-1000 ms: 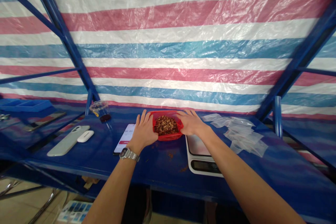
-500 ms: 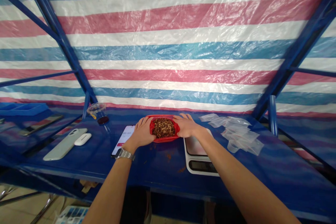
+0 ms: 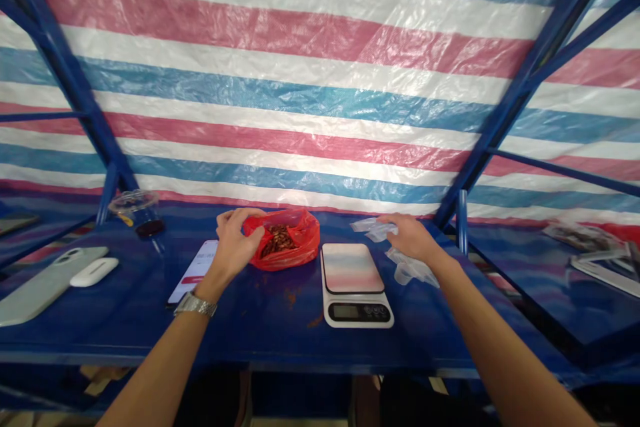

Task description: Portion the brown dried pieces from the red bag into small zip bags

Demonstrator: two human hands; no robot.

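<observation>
"Striped sheeting [image 3: 300, 100] hangs behind a blue surface [image 3: 240, 340]. Where's the red bag [image 3: 305, 250]?"

"On that surface, between a lit phone [image 3: 197, 270] and a white scale [image 3: 353, 267], mouth open, with small brown pieces [image 3: 280, 238] inside."

"And the left hand [image 3: 233, 247]?"

"At the bag's left edge. Its thumb and fingers are bent about the rim, but I can't tell whether they pinch the film."

"How would that bag handle?"

"Soft and floppy, I'd guess, with the weight of the loose pieces low down. One edge alone could fold and spill them. I'd take the gathered rim on both sides, or cup the base."

"What about the right hand [image 3: 410, 237]?"

"Over the clear bags [image 3: 413, 269], to the right of the scale. Its fingertips are hard to make out, so I can't say if they grip one."

"Those look tricky."

"Very light and limp, probably slippery, and apt to cling together. Best pinched at a single corner or along the top edge."
</observation>
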